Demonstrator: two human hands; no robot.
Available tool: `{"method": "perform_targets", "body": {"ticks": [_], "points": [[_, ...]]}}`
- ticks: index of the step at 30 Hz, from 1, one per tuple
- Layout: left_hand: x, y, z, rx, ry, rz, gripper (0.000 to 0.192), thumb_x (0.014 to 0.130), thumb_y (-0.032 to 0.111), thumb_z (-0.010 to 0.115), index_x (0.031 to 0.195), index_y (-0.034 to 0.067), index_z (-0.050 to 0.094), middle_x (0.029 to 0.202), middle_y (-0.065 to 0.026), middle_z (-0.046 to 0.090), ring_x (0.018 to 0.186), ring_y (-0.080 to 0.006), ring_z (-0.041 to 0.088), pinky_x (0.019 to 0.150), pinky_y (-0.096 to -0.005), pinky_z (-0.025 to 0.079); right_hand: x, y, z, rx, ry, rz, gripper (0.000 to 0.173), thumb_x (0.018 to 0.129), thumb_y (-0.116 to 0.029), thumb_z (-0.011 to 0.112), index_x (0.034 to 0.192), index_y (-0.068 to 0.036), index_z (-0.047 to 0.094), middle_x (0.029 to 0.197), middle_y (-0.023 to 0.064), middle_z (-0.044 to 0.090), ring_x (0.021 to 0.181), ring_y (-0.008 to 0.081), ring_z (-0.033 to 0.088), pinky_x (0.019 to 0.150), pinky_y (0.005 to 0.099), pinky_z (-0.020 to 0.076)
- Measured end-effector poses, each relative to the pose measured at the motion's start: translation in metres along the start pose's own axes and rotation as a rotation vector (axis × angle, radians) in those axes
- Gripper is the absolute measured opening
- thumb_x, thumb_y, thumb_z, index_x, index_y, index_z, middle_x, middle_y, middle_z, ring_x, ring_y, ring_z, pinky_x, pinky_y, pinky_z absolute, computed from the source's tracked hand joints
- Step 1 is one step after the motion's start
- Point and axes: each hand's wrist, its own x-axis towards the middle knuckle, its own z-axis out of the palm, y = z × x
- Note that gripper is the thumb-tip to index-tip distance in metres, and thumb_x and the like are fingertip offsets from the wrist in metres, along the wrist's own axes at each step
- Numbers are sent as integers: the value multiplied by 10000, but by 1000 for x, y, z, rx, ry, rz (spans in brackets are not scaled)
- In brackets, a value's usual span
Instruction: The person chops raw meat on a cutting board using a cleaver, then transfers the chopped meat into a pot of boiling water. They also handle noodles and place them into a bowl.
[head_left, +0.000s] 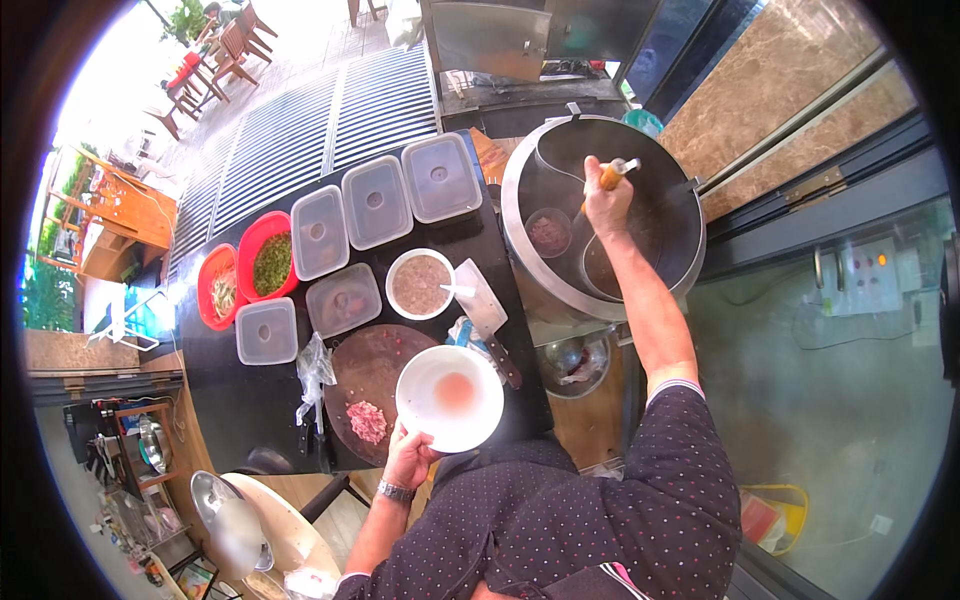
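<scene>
My left hand (411, 459) grips the rim of a white bowl (484, 397) with a little pinkish liquid at its bottom. The bowl overlaps the right edge of a round wooden chopping board (360, 360), on which a pile of raw chopped meat (367, 421) lies. Over a large steel pot (525, 266), my right hand (607, 199) is closed around the wooden handle (615, 174) of a utensil. A round strainer or ladle with meat (549, 232) is at the pot's left side; whether it joins that handle is unclear. Wire loops also show inside the pot.
A cleaver (481, 300) lies beside a white bowl of minced meat (420, 283) with a white spoon. Several lidded plastic containers (373, 201) line the black table. Red tubs hold chopped greens (272, 264) and shredded vegetables (224, 292). A plastic bag (315, 371) lies left of the board.
</scene>
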Motion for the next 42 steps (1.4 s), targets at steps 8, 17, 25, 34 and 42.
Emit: {"method": "perform_targets", "body": {"ticks": [8, 17, 25, 34, 42], "points": [[10, 2, 12, 76, -113, 9, 539, 796, -104, 506, 1298, 76, 427, 1152, -80, 566, 895, -184, 657, 614, -277, 572, 73, -179, -27, 274, -11, -130, 355, 921, -229, 708, 656, -46, 558, 533, -19, 505, 440, 73, 466, 432, 264, 360], [1, 1, 19, 119, -116, 49, 553, 781, -86, 524, 1298, 84, 430, 1120, -55, 568, 860, -138, 623, 590, -238, 513, 104, -361, -58, 251, 85, -196, 250, 948, -195, 660, 756, -118, 520, 558, -37, 435, 432, 84, 419, 417, 245, 368], [-14, -1, 20, 94, -128, 71, 562, 788, -72, 523, 1317, 78, 412, 1147, -77, 568, 922, -177, 651, 671, -303, 589, 47, -224, -50, 253, 182, -133, 369, 937, -269, 704, 673, -102, 510, 576, -8, 505, 508, 88, 478, 538, 282, 427], [-18, -1, 33, 71, -114, 111, 553, 796, -86, 528, 1314, 70, 410, 1119, -72, 566, 828, -146, 636, 560, -239, 515, 42, -198, -41, 278, 32, -144, 308, 961, -206, 672, 727, -66, 529, 559, -18, 483, 471, 80, 469, 470, 266, 388], [-7, 3, 60, -28, -225, 117, 541, 807, -68, 507, 1318, 68, 392, 1138, -88, 545, 817, -157, 622, 549, -253, 510, 2, -173, -33, 125, 151, -104, 264, 952, -222, 688, 787, -48, 575, 591, -11, 528, 513, 85, 504, 518, 267, 420]]}}
